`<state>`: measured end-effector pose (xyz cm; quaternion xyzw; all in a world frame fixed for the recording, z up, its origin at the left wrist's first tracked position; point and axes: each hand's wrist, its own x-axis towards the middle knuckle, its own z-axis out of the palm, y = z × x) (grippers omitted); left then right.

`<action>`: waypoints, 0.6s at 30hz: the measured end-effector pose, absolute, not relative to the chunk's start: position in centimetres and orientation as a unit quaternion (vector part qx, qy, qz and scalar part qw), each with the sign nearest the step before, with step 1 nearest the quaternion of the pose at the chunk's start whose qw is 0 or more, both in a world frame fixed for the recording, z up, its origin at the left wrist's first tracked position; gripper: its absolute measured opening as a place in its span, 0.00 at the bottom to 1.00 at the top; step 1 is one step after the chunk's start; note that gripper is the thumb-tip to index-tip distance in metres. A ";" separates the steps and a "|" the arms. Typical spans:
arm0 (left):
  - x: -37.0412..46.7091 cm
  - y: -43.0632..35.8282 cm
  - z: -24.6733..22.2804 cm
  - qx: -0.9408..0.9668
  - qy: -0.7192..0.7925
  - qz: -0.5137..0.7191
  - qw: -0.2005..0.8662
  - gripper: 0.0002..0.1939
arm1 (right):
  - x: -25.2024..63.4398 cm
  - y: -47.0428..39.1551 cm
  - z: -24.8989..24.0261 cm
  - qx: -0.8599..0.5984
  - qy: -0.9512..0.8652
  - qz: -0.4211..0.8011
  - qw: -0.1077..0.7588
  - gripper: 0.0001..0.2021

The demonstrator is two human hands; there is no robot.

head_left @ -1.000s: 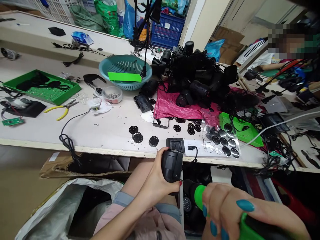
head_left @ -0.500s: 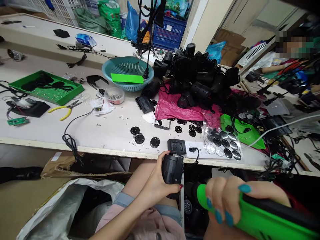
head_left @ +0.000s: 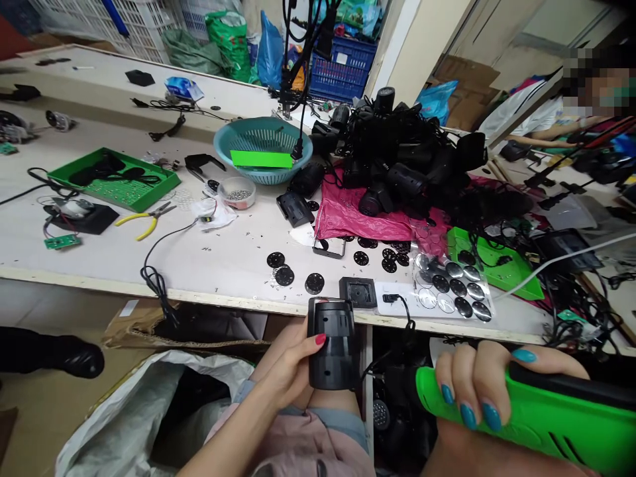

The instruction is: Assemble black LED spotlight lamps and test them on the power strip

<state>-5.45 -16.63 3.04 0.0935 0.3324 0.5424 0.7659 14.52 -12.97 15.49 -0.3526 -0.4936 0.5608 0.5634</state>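
A black plastic housing (head_left: 334,351) is in my left hand (head_left: 294,364), held over my lap below the table's front edge, thumb with red nail on its side. At the lower right my right hand (head_left: 477,384), with blue-green nails, is wrapped round a bright green and black power tool (head_left: 541,417). The tool's front end points left, toward the housing, with a gap between them. On the table edge just above the housing sits a square black block (head_left: 358,292), beside a white strip (head_left: 390,299) with a black plug on it.
Black discs (head_left: 315,283) and round clear lenses (head_left: 447,285) lie near the edge. A pile of black lamp parts (head_left: 397,165) stands on pink plastic. Further left are yellow pliers (head_left: 145,220), a green tray (head_left: 149,194) and a teal basket (head_left: 223,149). A white sack (head_left: 114,411) is below.
My left hand has turned the housing so a broader face shows, and its thumb now lies on the near side. The green tool has shifted slightly right. The whole view has moved a little.
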 end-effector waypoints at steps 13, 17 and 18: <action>-5.9 -16.3 3.0 0.268 0.521 0.541 0.603 0.38 | 13.3 -12.9 15.0 -0.338 -0.491 0.567 0.568 0.17; -6.3 -16.3 3.1 0.296 0.513 0.542 0.596 0.35 | 13.4 -12.6 14.6 -0.341 -0.497 0.578 0.550 0.20; -6.3 -16.3 3.2 0.296 0.509 0.544 0.598 0.35 | 13.4 -12.6 14.5 -0.339 -0.498 0.584 0.545 0.21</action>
